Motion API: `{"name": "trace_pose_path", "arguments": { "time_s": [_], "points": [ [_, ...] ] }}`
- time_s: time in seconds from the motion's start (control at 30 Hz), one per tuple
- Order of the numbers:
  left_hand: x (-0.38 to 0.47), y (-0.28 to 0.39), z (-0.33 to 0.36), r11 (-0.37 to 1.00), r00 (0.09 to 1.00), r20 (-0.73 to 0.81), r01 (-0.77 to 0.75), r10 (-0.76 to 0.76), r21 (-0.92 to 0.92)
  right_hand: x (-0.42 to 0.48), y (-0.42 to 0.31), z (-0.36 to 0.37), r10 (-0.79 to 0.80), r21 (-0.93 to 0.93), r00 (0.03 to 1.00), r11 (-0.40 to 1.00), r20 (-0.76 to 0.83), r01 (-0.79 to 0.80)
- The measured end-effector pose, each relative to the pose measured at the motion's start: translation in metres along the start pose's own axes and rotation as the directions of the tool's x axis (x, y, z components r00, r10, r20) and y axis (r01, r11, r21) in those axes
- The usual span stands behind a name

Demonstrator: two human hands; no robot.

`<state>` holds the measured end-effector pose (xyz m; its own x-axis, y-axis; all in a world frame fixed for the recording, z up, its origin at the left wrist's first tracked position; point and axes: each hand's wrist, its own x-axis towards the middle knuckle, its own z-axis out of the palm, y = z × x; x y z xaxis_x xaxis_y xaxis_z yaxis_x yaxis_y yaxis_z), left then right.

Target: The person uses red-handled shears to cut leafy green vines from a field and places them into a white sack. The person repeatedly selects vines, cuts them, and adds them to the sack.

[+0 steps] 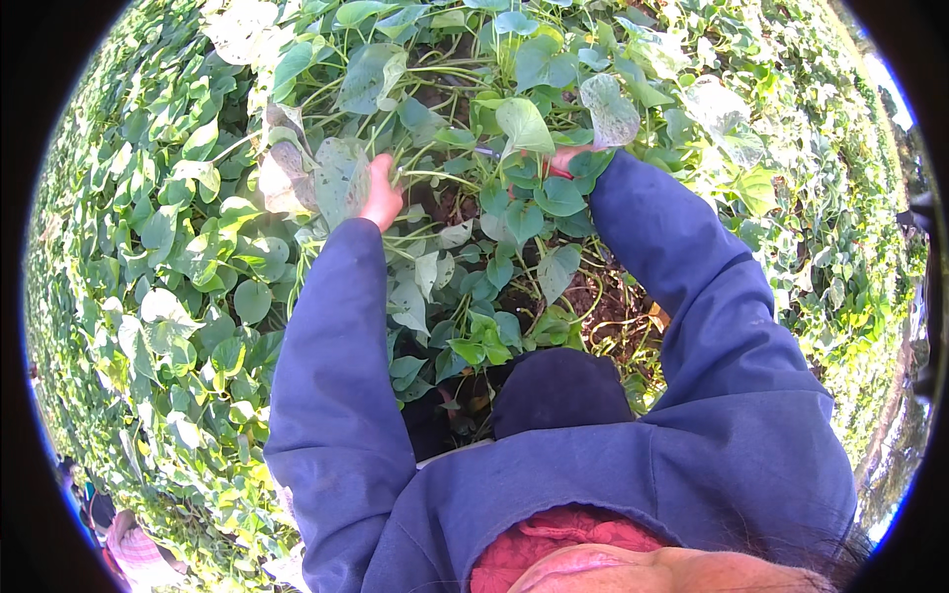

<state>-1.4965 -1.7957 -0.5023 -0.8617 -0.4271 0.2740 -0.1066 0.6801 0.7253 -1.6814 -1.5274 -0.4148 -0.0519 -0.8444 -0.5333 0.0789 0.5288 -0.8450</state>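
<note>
My left hand [382, 194] is closed around vine stems [426, 176] at the left of the bed. A large heart-shaped leaf [341, 181], pitted with small holes, covers its fingers. Opposite it, at the same height, my right hand [569, 158] is partly hidden by leaves. It holds a tool with a red handle [559, 173]. A bit of shiny metal [486, 152] shows among the stems to its left, pointing toward my left hand. The tool's full shape is hidden by the foliage. Between the hands, stems cross over dark soil [450, 206].
Dense green vines [193, 244] spread on all sides. Brown soil with thin dry stems [604, 300] shows below my right forearm. My knee in dark cloth [561, 393] is close to the plants. Another person in a checked pink garment [141, 552] is at the lower left.
</note>
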Motion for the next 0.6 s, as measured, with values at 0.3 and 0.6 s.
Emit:
{"name": "trace_pose_path", "arguments": {
  "time_s": [0.3, 0.6],
  "points": [
    [0.01, 0.014, -0.009, 0.981, 0.98, 0.05, 0.194, -0.194, 0.0, 0.021, -0.004, -0.002, 0.049, -0.043, 0.998, 0.998, -0.027, -0.05],
    [0.012, 0.083, -0.046, 0.871, 0.934, 0.161, 0.222, -0.32, 0.439, 0.036, 0.004, -0.006, 0.055, -0.05, 0.997, 0.997, -0.062, -0.058]
  ]
}}
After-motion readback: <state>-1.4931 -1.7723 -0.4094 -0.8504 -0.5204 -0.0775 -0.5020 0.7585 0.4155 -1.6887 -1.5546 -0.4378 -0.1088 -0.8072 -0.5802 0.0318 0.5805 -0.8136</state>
